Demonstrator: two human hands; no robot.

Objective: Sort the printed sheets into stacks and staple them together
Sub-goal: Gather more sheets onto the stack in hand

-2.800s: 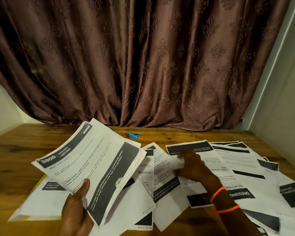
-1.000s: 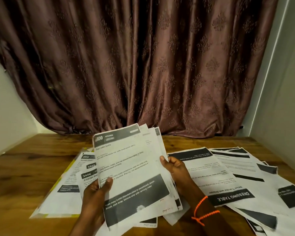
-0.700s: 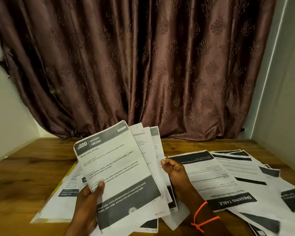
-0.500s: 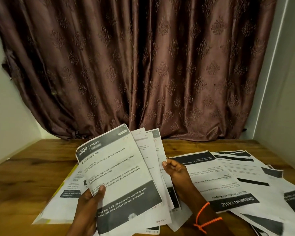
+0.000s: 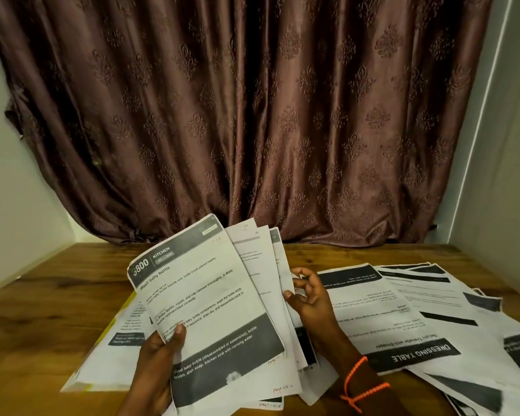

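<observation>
White fanned kitchen sheets (image 5: 204, 298) were gripped by the left hand (image 5: 159, 358) and pinched by the right hand (image 5: 309, 298); loose sheets (image 5: 403, 310) covered the desk (image 5: 42, 310), nothing visibly stapled.

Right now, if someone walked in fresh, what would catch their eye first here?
Probably the fanned sheets raised at centre, the front page headed "KITCHEN, Wash baby bottle", gripped by the left hand while the right hand fingers the rear pages. Next, loose printed sheets sprawl over the wooden table at right, one reading "DRESSING TABLE". A brown patterned curtain fills the background.
</observation>
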